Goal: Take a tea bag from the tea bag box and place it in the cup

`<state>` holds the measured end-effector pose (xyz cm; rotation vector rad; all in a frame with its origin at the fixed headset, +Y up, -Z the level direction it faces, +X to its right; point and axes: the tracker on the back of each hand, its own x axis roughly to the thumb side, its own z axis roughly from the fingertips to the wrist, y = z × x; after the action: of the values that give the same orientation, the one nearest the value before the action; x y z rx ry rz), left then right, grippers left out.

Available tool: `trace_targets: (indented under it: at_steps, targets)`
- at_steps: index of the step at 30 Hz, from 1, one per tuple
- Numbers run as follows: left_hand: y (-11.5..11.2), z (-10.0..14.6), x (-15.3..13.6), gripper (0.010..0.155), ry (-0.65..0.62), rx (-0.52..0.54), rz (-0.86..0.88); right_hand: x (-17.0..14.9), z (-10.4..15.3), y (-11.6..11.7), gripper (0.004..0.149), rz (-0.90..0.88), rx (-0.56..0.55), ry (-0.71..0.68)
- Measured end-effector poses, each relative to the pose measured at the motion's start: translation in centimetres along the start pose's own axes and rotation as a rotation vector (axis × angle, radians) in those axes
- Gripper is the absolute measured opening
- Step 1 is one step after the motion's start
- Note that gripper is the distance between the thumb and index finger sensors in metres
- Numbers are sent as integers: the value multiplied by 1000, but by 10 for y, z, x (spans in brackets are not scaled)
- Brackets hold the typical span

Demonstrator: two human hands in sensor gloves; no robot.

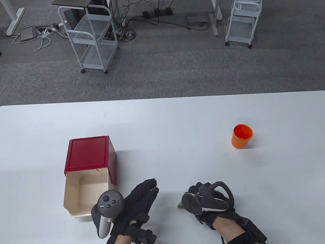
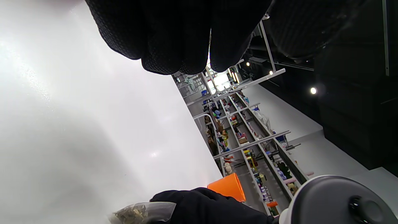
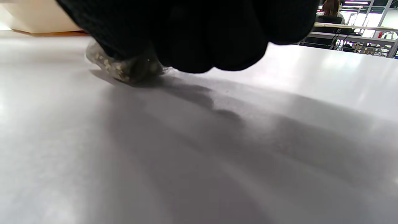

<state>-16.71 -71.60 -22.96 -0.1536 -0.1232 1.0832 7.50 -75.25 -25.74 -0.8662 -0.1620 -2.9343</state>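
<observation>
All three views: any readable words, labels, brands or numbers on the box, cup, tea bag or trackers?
None readable.
Red-lidded cardboard tea bag box: plain.
Orange plastic cup: plain.
Clear tea bag: no tag in view.
Left-hand tracker: buttons only.
Shelf goods: too small.

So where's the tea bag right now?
The tea bag is in the right hand, low over the white table near its front edge. In the table view it peeks out at that hand's left side, between the open tea bag box and the orange cup.
</observation>
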Motion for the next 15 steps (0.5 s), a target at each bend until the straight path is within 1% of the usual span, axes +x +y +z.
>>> trace_targets:
  at_steps: [7,15]
  targets:
    - [-1,-1,0,62,5,-11,-6,-13,8,-10,38,-30,-68,23]
    - [-1,-1,-1,62,9,-8,-11,-45,19,-32,38,-68,-158,116]
